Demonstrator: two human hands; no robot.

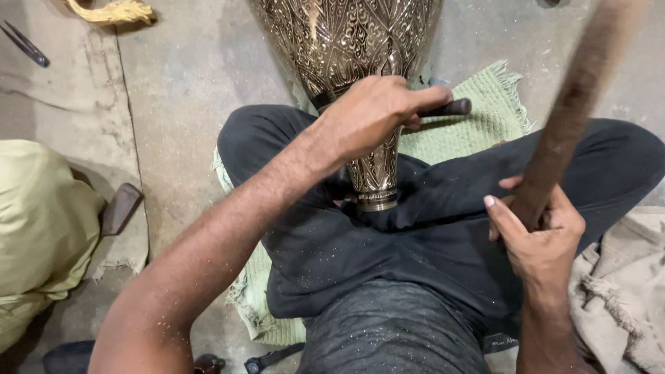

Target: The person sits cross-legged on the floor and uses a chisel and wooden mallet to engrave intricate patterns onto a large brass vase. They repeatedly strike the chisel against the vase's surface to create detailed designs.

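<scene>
Head view: left hand [370, 114] with dark tool [447, 109] on engraved brass vase [346, 34].

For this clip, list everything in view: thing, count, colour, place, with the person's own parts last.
engraved metal vase: one, brass with dark pattern, top centre, narrow end resting on the lap
chisel: one, dark, in the left hand against the vase
wooden stick: one, brown, blurred, in the right hand
woven mat: one, pale green, under the legs
concrete floor: grey
cloth bundle: one, yellow-green, left edge
rag: one, beige, frayed, lower right
thin tool: one, dark, top left
left hand: fingers closed round the chisel
right hand: fingers gripping the stick
</scene>
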